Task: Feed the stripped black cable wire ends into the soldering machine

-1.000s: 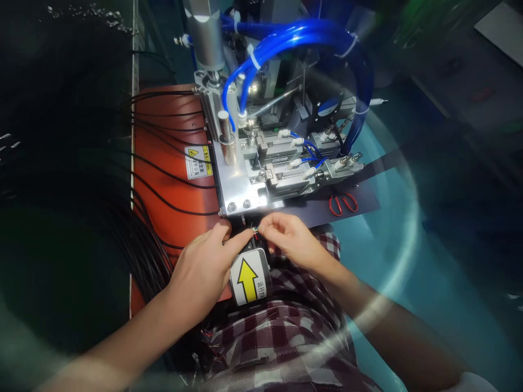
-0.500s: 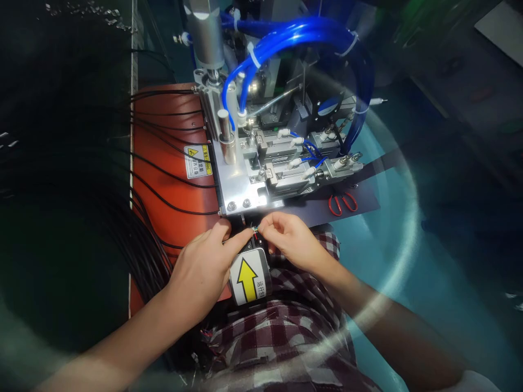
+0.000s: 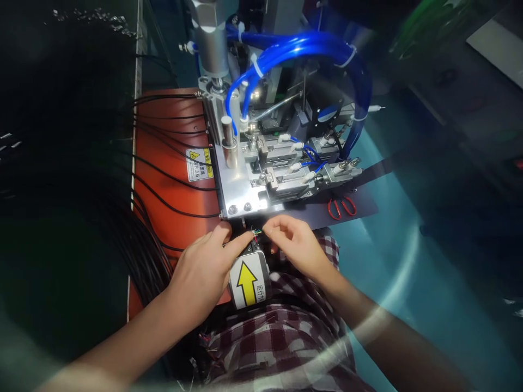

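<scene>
My right hand (image 3: 296, 242) has thumb and forefinger pinched together on the ends of some thin wires (image 3: 257, 232). My left hand (image 3: 200, 269) lies palm down, one digit stretched out so its tip meets the other end of the same wires; its remaining fingers curl out of sight, so I cannot tell whether they grasp anything.

The wires sit in the small gap between my two hands, just in front of the machine (image 3: 241, 188). Their long axis runs roughly crosswise, from my left fingertip to my right pinch, with the right end slightly farther from me. They look greenish and pale, with a bit of red below; which end is the tip is too small to tell.

Just nearer me is a white cover (image 3: 241, 296) bearing a yellow arrow (image 3: 248, 283) that points away from me, towards the machine. My checked shirt (image 3: 286, 326) is beneath.

Farther out, black cables (image 3: 180, 209) cross a red-orange board (image 3: 157, 141) on the left, red-handled scissors (image 3: 339, 209) lie on the right, and blue hoses (image 3: 302, 46) arch overhead.
</scene>
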Tool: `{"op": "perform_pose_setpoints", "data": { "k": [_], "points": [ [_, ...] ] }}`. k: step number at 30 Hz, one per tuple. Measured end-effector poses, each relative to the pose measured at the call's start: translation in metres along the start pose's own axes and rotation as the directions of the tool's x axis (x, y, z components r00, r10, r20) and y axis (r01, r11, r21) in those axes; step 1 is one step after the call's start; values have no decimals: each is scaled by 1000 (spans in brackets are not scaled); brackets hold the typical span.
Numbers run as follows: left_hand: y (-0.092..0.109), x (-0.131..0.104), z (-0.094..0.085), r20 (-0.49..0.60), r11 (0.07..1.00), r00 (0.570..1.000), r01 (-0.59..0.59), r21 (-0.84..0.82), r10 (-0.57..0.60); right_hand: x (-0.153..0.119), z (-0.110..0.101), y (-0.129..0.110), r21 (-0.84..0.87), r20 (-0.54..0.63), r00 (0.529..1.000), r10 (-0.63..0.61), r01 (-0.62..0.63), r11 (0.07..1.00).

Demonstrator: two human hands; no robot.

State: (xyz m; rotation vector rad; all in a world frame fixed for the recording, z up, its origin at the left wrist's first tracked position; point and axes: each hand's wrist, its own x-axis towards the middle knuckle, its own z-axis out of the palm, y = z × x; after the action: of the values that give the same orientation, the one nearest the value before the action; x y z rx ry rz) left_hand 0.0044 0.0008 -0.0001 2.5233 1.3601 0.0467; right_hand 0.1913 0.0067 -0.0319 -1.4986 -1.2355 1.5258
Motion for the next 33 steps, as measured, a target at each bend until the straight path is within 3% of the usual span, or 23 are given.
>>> {"op": "perform_pose_setpoints", "data": {
  "k": [6,15,27,33],
  "points": [
    [-1,-1,0,-2,1000,1000,4,4,-4,-3,6,-2,-135,-23,996,-87,83,987],
    [0,-1,-1,36,1000,999,21,-1,-21,-1,7,2,-168,13,990,-139,139,976],
    [-1,-1,0,-9,1000,1000,2,6,-2,0,8,4,24,59,995,-75,74,997],
    [-1,-2,0,13,1000,1000,2,4,-2,0,7,5,24,51,997,-66,65,998]
  ]
}}
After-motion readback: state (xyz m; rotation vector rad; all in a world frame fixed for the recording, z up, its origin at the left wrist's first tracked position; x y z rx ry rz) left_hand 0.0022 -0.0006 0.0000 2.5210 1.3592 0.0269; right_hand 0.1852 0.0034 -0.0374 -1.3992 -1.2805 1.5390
